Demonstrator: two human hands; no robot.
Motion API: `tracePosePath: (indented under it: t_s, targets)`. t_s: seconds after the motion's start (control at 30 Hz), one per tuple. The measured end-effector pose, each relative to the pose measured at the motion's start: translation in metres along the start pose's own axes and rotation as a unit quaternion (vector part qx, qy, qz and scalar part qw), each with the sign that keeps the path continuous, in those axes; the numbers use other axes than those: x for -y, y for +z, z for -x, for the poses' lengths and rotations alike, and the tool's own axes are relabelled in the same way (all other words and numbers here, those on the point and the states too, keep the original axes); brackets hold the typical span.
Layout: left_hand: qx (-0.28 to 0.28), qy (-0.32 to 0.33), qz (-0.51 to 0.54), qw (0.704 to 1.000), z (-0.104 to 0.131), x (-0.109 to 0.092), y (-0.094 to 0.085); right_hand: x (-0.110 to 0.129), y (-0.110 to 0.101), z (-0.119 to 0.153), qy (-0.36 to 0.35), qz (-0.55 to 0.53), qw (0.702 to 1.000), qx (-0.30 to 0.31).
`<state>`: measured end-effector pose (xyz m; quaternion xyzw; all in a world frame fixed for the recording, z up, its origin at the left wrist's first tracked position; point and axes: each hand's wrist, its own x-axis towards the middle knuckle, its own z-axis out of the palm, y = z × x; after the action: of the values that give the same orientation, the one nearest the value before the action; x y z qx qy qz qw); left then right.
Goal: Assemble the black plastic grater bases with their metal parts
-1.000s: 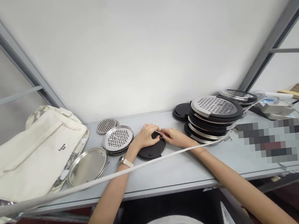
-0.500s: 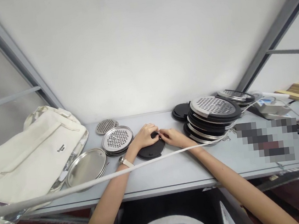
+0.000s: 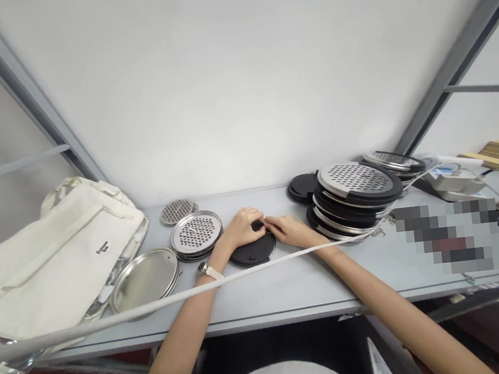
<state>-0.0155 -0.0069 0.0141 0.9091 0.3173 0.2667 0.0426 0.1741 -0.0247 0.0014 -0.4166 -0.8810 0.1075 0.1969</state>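
Steadiness seems key: the left hand (image 3: 242,227) clasps the black disc (image 3: 251,253) flat on the table (image 3: 295,280) and should stop it twisting, while the right hand (image 3: 288,229), close beside it, pinches a small shiny piece (image 3: 266,224) at the disc's far edge.

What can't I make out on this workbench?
All in the head view:
Small shiny piece at the right hand: too small to identify.
Black disc: partly hidden by the left hand.
Things behind the blocky patch: blurred out.
Cream bag: cut off by the picture's left edge.
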Motion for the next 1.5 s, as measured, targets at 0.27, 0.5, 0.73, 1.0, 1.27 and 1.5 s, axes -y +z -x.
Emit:
tracePosePath:
  t_s: [0.27, 0.5, 0.73, 1.0, 1.27, 1.5]
  targets:
    - [-0.001, -0.004, 0.020, 1.000, 0.0002, 0.0018, 0.0014, -0.0040, 0.0045, -0.0010, 0.008, 0.003, 1.000, -0.007]
    - [0.002, -0.009, 0.041, 0.999, 0.0011, 0.0028, 0.0024, -0.0037, 0.0045, -0.0017, -0.002, -0.011, 1.000, -0.015]
    - [0.002, 0.000, 0.049, 0.999, 0.0008, 0.0040, 0.0024, -0.0009, 0.0010, -0.0017, 0.002, -0.015, 1.000, -0.013]
    - [-0.009, 0.003, 0.069, 0.998, 0.0007, 0.0050, 0.0042, 0.0013, 0.0000, -0.0001, 0.018, 0.014, 1.000, 0.000]
    - [-0.005, 0.014, 0.054, 0.998, 0.0006, 0.0054, 0.0052, 0.0004, 0.0034, 0.0015, 0.034, 0.039, 0.999, -0.004]
    - [-0.007, 0.019, 0.058, 0.998, 0.0013, 0.0049, 0.0044, 0.0002, 0.0043, 0.0018, 0.019, 0.015, 1.000, -0.018]
